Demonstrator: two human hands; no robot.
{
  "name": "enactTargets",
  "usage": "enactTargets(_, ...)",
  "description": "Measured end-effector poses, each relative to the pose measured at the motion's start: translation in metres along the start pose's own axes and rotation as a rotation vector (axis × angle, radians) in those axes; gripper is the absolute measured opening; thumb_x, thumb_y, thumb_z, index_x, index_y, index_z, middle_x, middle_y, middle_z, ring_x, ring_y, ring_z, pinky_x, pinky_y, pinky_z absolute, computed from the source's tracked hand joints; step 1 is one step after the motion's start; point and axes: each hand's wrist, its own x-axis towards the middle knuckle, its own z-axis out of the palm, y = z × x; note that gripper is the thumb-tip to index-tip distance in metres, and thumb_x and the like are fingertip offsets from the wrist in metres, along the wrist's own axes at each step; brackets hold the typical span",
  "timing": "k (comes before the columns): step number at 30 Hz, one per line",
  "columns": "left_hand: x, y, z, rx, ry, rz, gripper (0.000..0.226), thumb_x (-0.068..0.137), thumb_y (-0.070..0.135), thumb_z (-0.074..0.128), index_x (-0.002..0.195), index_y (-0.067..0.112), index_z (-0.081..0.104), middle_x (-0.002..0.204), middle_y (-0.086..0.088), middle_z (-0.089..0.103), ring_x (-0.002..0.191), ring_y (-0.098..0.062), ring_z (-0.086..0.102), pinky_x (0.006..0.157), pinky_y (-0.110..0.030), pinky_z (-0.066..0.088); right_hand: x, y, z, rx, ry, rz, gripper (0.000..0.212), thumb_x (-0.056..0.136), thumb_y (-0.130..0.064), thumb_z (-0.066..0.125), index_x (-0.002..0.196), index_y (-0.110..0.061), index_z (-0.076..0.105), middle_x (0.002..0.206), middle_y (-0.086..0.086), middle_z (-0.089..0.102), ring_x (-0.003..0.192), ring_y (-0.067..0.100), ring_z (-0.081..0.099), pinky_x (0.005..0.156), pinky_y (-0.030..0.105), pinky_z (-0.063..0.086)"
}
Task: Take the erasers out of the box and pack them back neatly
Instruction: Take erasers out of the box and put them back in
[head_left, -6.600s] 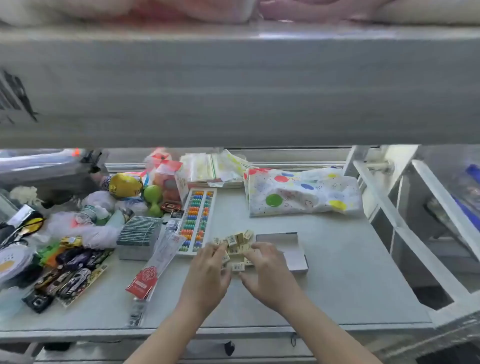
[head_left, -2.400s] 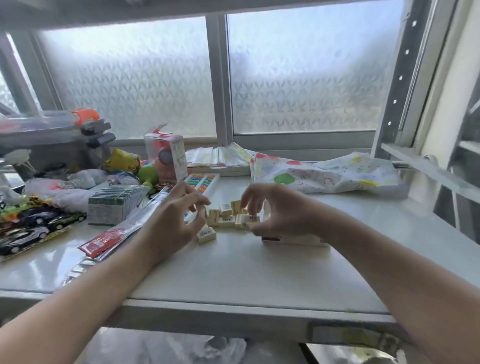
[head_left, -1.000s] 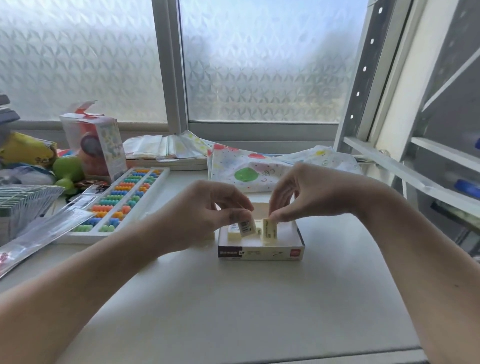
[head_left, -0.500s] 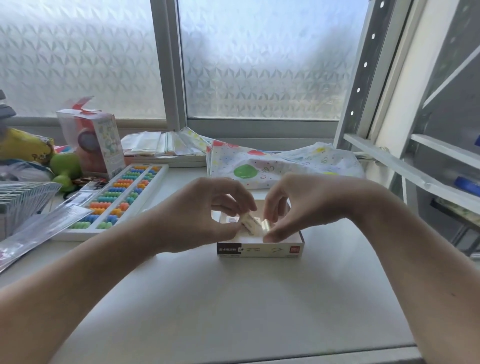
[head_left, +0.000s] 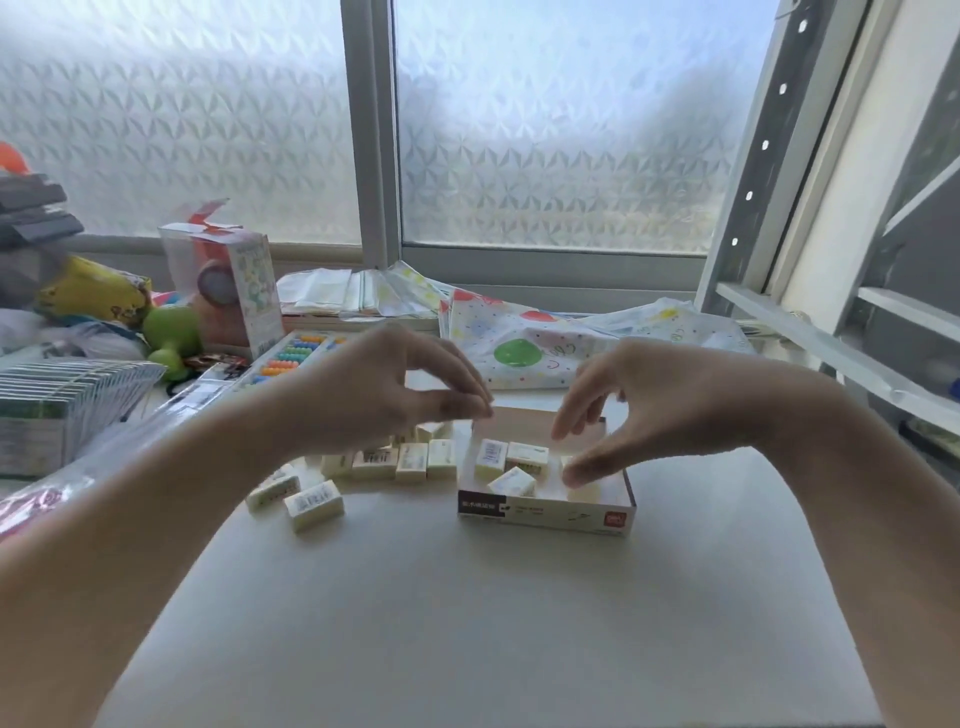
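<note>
A low white box (head_left: 545, 512) with a dark label lies open on the table. Three cream erasers (head_left: 511, 482) lie loose and crooked inside it. Several more erasers (head_left: 314, 505) are scattered and lined up on the table just left of the box. My left hand (head_left: 384, 395) hovers above those loose erasers, fingertips meeting the thumb with nothing seen between them. My right hand (head_left: 639, 410) is over the box's right half, fingers spread away from the thumb, whose tip reaches down into the box.
A colourful abacus (head_left: 291, 358), a toy carton (head_left: 228, 291), green toys (head_left: 171, 332) and a stack of card packs (head_left: 57, 410) crowd the left. A spotted bag (head_left: 545, 343) lies behind the box. A white shelf frame (head_left: 810, 332) stands at the right.
Half a second ago each hand pinched an eraser over the box. Both have let go; the erasers lie in the box. My left hand has lifted away to the left.
</note>
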Motion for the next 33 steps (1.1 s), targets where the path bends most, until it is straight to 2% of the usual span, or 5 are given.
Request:
enactTargets(3, 0.000, -0.022, -0.028, -0.059, 0.199, -0.090, 0.013, 0.087, 0.022, 0.075, 0.098, 0.028, 0.079, 0.098, 0.011, 0.078, 0.098, -0.002, 0.071, 0.098, -0.031, 0.053, 0.011, -0.013, 0.010, 0.113, 0.175, -0.167, 0.020, 0.082, -0.053, 0.078, 0.092, -0.035, 0.082, 0.088, -0.021, 0.075, 0.091, -0.007, 0.067, 0.081, 0.010, 0.049)
enactTargets(7, -0.003, -0.037, -0.028, 0.162, 0.037, -0.204, 0.023, 0.085, 0.038, 0.075, 0.107, 0.033, 0.075, 0.098, 0.018, 0.074, 0.093, 0.006, 0.067, 0.091, -0.031, 0.055, 0.040, -0.044, 0.044, 0.044, 0.355, -0.228, 0.027, 0.087, -0.051, 0.074, 0.104, -0.032, 0.079, 0.097, -0.015, 0.068, 0.098, -0.002, 0.061, 0.085, 0.017, 0.043)
enactTargets(19, -0.002, -0.035, -0.018, 0.250, -0.057, -0.278, 0.015, 0.081, 0.034, 0.074, 0.096, 0.035, 0.074, 0.078, 0.018, 0.075, 0.076, 0.003, 0.069, 0.074, -0.021, 0.053, 0.058, -0.055, 0.064, -0.103, 0.247, -0.163, 0.025, 0.081, -0.050, 0.070, 0.100, -0.033, 0.077, 0.102, -0.012, 0.055, 0.105, 0.012, 0.042, 0.088, 0.029, 0.028)
enactTargets(26, -0.001, -0.031, -0.024, 0.005, 0.168, -0.229, 0.024, 0.079, 0.033, 0.083, 0.098, 0.024, 0.070, 0.088, 0.007, 0.078, 0.083, -0.005, 0.074, 0.086, -0.038, 0.060, 0.039, -0.042, 0.028, 0.059, 0.313, -0.247, 0.016, 0.079, -0.041, 0.081, 0.090, -0.031, 0.078, 0.095, -0.018, 0.072, 0.101, -0.003, 0.062, 0.091, 0.021, 0.045)
enactTargets(33, 0.003, -0.004, 0.009, -0.234, 0.152, -0.095, 0.022, 0.078, 0.025, 0.083, 0.099, 0.020, 0.077, 0.090, 0.008, 0.080, 0.091, -0.006, 0.075, 0.089, -0.027, 0.055, 0.015, 0.006, -0.002, 0.043, 0.188, -0.051, 0.016, 0.075, -0.045, 0.084, 0.089, -0.037, 0.080, 0.099, -0.022, 0.074, 0.100, -0.017, 0.059, 0.091, 0.018, 0.046)
